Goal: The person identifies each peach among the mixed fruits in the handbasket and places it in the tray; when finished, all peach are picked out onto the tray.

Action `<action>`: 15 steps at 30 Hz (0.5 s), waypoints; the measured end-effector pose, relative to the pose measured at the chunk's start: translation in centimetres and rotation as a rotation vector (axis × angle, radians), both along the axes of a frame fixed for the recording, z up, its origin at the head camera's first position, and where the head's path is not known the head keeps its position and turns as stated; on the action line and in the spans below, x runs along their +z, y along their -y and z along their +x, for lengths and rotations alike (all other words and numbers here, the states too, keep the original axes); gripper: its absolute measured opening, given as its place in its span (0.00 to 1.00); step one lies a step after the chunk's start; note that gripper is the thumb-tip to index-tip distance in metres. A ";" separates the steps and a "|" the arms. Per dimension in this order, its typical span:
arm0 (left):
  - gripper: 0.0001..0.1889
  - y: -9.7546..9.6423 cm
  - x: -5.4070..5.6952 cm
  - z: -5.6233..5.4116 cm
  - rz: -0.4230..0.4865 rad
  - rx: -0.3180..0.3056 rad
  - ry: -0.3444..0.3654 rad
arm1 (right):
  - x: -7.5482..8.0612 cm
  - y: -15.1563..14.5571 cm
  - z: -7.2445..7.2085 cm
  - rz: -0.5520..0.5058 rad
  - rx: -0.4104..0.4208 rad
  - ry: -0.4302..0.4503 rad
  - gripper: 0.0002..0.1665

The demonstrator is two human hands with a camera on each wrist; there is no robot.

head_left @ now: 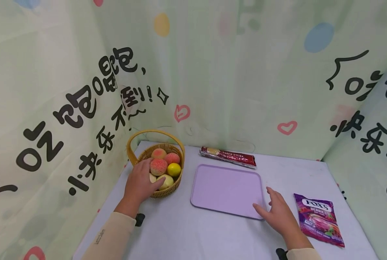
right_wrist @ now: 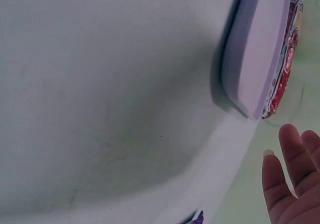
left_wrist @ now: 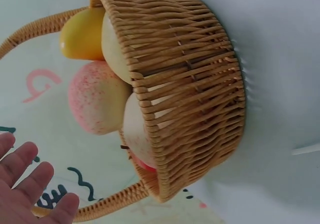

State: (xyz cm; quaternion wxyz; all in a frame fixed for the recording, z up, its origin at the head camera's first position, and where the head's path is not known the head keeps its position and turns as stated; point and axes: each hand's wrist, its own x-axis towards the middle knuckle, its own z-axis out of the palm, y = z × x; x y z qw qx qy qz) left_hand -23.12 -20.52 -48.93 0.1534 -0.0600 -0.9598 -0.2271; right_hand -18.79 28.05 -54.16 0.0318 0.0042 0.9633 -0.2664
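Note:
A wicker basket [head_left: 165, 193] with a tall handle stands at the table's left, filled with peaches [head_left: 159, 167], a yellow lemon-like fruit [head_left: 174, 169] and pale round fruits [head_left: 166, 182]. Over its left side hovers my left hand [head_left: 140, 182], fingers spread and holding nothing; the left wrist view shows the fingers [left_wrist: 42, 179] apart from the fruit. My right hand [head_left: 279, 213] is held above the right edge of a purple tray [head_left: 227, 191], its fingers loosely extended with nothing in them. The tray has nothing on it.
Behind the tray lies a long red snack packet [head_left: 228, 157]. A purple Fox's Berries candy bag [head_left: 320, 219] lies on the right of the white table [head_left: 193, 234]. A printed curtain [head_left: 232, 72] encloses the back and sides.

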 end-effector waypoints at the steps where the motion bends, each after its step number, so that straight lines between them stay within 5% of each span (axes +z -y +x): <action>1: 0.46 0.0 -0.1 -0.1 0.003 0.002 0.006 | -0.3 -0.1 -0.1 -0.001 -0.006 0.012 0.63; 15: 0.45 0.8 -0.6 -2.0 0.050 0.002 0.122 | -3.4 -0.8 -1.0 0.018 -0.066 0.173 0.76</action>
